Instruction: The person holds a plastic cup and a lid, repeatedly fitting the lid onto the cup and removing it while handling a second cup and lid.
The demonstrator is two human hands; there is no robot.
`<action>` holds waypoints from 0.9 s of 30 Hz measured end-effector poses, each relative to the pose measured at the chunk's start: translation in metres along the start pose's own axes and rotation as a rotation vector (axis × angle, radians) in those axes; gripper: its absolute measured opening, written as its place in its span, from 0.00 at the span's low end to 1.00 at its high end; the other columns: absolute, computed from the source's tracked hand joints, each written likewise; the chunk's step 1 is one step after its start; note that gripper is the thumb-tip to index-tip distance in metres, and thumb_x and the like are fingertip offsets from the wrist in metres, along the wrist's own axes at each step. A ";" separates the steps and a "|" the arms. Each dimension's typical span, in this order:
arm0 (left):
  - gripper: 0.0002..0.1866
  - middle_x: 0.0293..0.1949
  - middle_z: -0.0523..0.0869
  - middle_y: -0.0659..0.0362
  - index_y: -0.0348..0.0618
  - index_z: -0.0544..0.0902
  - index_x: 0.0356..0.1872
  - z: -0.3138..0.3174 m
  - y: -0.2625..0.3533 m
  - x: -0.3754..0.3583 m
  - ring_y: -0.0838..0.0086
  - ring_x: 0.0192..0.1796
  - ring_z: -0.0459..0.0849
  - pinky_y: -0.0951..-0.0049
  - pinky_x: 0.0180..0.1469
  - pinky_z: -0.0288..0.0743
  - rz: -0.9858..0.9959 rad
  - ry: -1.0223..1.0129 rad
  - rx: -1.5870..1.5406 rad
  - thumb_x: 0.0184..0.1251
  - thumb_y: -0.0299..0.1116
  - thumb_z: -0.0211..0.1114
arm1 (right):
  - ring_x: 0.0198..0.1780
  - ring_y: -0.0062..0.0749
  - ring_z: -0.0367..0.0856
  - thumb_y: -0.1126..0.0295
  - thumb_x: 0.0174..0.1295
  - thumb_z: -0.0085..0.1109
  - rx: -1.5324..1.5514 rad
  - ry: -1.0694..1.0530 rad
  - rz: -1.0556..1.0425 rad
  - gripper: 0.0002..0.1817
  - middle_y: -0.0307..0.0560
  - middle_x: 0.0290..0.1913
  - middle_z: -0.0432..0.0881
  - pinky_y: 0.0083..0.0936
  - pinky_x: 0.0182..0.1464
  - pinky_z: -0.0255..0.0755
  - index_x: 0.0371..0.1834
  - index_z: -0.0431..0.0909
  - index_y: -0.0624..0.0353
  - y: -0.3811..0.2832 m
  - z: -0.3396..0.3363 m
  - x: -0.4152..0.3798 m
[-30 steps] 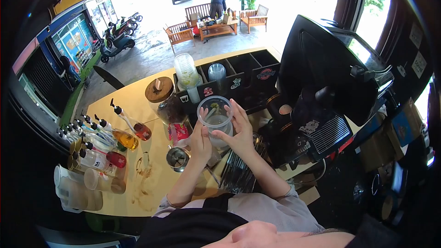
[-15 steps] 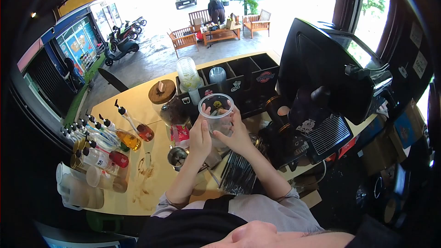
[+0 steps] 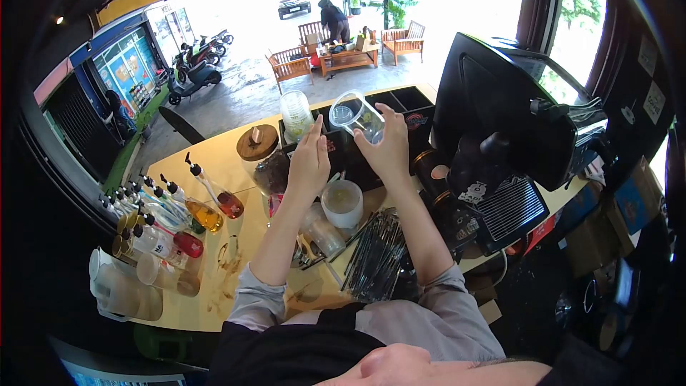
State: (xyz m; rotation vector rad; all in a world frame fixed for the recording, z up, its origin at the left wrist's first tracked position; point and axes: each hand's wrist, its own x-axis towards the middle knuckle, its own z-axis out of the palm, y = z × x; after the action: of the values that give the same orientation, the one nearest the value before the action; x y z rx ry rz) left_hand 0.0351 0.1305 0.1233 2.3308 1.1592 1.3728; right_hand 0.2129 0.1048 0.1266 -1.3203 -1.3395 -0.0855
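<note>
My right hand (image 3: 389, 146) grips a clear plastic cup (image 3: 366, 120), its fingers and thumb around the side. The cup is tilted over the black organizer (image 3: 411, 100), its rim toward the upper left. My left hand (image 3: 309, 163) is raised to the left of the cup with its fingers stretched out, holding nothing that I can see. Just beyond its fingertips stands a stack of clear cups (image 3: 295, 111) in the organizer. Below and between my hands is a white tub (image 3: 341, 206). Black-wrapped straws (image 3: 375, 254) lie in a bunch closer to me.
A wooden-lidded jar (image 3: 259, 144) stands left of my left hand. Pump bottles (image 3: 227, 200) and a plastic pitcher (image 3: 118, 282) line the counter's left side. A large black machine (image 3: 500, 114) is at the right. Beyond the counter, a person (image 3: 334, 20) bends by wooden furniture.
My hands have moved apart and farther forward. My left hand has come off the cup. The cup has shifted up and right in my right hand and tilted, uncovering the white tub.
</note>
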 end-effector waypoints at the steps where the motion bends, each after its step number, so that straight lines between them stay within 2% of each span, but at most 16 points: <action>1: 0.25 0.63 0.76 0.35 0.36 0.67 0.73 0.001 -0.001 0.006 0.44 0.69 0.72 0.56 0.70 0.66 0.002 0.002 0.002 0.81 0.38 0.43 | 0.52 0.49 0.76 0.60 0.50 0.72 -0.045 0.020 -0.024 0.37 0.56 0.51 0.77 0.39 0.55 0.73 0.64 0.69 0.57 0.001 0.004 0.007; 3: 0.25 0.65 0.75 0.35 0.35 0.67 0.72 0.003 -0.003 0.015 0.44 0.71 0.70 0.55 0.72 0.64 0.018 -0.020 0.033 0.81 0.38 0.43 | 0.55 0.56 0.76 0.60 0.48 0.73 -0.088 0.025 -0.024 0.39 0.60 0.53 0.78 0.46 0.58 0.71 0.64 0.66 0.60 0.001 0.011 0.021; 7: 0.25 0.64 0.75 0.35 0.34 0.68 0.71 0.007 -0.011 0.029 0.44 0.70 0.70 0.54 0.72 0.64 0.023 -0.020 0.029 0.80 0.37 0.43 | 0.57 0.59 0.74 0.61 0.47 0.74 -0.156 -0.084 -0.038 0.44 0.63 0.55 0.78 0.47 0.64 0.67 0.68 0.62 0.59 0.004 0.025 0.043; 13: 0.24 0.63 0.76 0.36 0.34 0.68 0.70 0.013 -0.022 0.041 0.44 0.68 0.73 0.54 0.71 0.66 -0.020 -0.086 0.072 0.80 0.35 0.43 | 0.59 0.61 0.74 0.67 0.48 0.75 -0.069 -0.076 -0.105 0.45 0.64 0.55 0.77 0.47 0.64 0.68 0.70 0.60 0.56 0.014 0.049 0.059; 17: 0.24 0.64 0.76 0.36 0.34 0.68 0.71 0.023 -0.029 0.046 0.43 0.67 0.74 0.54 0.69 0.67 0.024 -0.086 0.042 0.79 0.34 0.45 | 0.59 0.62 0.73 0.68 0.48 0.75 -0.040 -0.150 -0.109 0.45 0.62 0.55 0.78 0.47 0.64 0.68 0.70 0.60 0.57 0.024 0.062 0.059; 22: 0.25 0.66 0.74 0.37 0.35 0.66 0.72 0.041 -0.042 0.048 0.43 0.66 0.75 0.54 0.67 0.70 0.067 -0.063 0.050 0.79 0.34 0.46 | 0.65 0.59 0.73 0.68 0.51 0.73 -0.058 -0.194 -0.226 0.37 0.65 0.64 0.74 0.44 0.67 0.69 0.66 0.70 0.61 0.039 0.077 0.057; 24: 0.26 0.69 0.72 0.38 0.36 0.65 0.73 0.046 -0.044 0.050 0.44 0.67 0.74 0.55 0.67 0.70 0.164 0.001 0.088 0.78 0.33 0.46 | 0.67 0.59 0.72 0.68 0.53 0.72 -0.070 -0.209 -0.235 0.35 0.66 0.66 0.73 0.42 0.68 0.69 0.66 0.71 0.62 0.045 0.084 0.055; 26: 0.25 0.69 0.71 0.37 0.35 0.65 0.73 0.048 -0.042 0.049 0.45 0.68 0.73 0.56 0.69 0.68 0.141 -0.012 0.083 0.79 0.33 0.45 | 0.68 0.58 0.71 0.68 0.54 0.70 -0.082 -0.224 -0.243 0.34 0.66 0.68 0.71 0.41 0.69 0.68 0.66 0.72 0.62 0.050 0.087 0.054; 27: 0.25 0.69 0.71 0.37 0.34 0.65 0.72 0.048 -0.042 0.049 0.45 0.70 0.71 0.56 0.70 0.67 0.120 -0.023 0.079 0.79 0.33 0.45 | 0.71 0.54 0.69 0.65 0.57 0.68 -0.144 -0.301 -0.230 0.35 0.64 0.71 0.69 0.44 0.70 0.66 0.70 0.68 0.60 0.051 0.088 0.054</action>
State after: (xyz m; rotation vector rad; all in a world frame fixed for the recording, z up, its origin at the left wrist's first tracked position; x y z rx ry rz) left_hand 0.0653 0.2038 0.1072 2.5018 1.1029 1.3574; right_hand 0.2104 0.2179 0.1069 -1.3307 -1.7669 -0.1474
